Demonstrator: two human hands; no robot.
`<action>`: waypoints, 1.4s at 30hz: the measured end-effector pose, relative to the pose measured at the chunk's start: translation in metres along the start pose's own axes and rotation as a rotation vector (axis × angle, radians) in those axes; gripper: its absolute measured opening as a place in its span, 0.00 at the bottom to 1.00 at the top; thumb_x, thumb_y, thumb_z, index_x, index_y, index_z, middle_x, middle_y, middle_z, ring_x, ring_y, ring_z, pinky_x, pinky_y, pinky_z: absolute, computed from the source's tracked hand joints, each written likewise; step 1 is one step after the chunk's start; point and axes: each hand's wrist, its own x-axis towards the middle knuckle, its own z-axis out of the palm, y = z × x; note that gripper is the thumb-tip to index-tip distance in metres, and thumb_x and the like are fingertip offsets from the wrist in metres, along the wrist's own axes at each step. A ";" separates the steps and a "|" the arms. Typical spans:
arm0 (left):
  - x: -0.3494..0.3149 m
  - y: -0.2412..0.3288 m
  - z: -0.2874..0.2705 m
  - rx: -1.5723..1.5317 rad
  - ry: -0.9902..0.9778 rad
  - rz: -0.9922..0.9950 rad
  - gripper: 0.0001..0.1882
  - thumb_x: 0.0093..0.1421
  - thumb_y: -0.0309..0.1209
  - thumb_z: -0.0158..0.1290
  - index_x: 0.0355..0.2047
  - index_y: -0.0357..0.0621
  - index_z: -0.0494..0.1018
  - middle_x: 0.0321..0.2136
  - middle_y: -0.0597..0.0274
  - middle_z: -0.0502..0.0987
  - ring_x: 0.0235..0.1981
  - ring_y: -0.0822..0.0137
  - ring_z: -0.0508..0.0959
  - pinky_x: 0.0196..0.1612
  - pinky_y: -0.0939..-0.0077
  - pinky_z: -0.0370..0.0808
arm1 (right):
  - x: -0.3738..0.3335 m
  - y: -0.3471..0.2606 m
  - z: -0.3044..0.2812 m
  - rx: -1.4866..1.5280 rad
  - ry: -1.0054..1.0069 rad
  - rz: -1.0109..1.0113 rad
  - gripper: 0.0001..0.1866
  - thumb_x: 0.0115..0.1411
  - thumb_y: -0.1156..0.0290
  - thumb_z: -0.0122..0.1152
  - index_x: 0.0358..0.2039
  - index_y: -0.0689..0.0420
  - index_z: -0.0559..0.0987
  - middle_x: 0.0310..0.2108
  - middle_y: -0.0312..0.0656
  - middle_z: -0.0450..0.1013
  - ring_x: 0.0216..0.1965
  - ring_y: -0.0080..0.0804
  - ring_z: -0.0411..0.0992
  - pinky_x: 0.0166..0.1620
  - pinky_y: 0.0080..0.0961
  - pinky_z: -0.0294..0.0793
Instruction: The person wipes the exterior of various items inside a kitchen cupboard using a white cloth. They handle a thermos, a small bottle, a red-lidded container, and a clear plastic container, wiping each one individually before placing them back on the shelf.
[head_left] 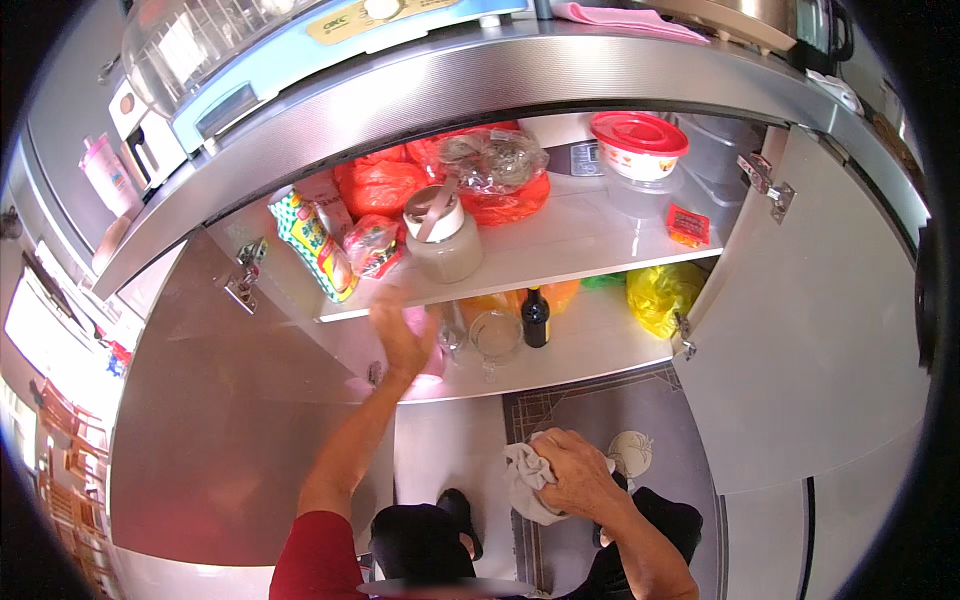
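My right hand is closed around a crumpled off-white cloth, held low in front of the cabinet. My left hand reaches toward the front of the shelves, its fingers smeared by motion. Right beside it, partly hidden, is a pink object on the lower shelf. Just above stands a jar with a white top and pinkish strap, on the upper shelf. To its left are a green-and-yellow packet and a small red package. A glass mug and a dark bottle stand right of the hand.
Both cabinet doors, left and right, are swung open. Red plastic bags, a red-lidded tub and a small red packet sit on the upper shelf. A yellow bag lies below. The countertop edge overhangs everything.
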 end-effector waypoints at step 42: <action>-0.065 0.020 0.269 -0.784 -0.733 -0.660 0.16 0.45 0.36 0.58 0.33 0.42 0.75 0.30 0.53 0.78 0.35 0.56 0.77 0.39 0.67 0.71 | -0.041 0.000 -0.024 0.016 -0.090 -0.140 0.27 0.35 0.70 0.67 0.40 0.56 0.73 0.38 0.43 0.66 0.36 0.40 0.67 0.33 0.36 0.71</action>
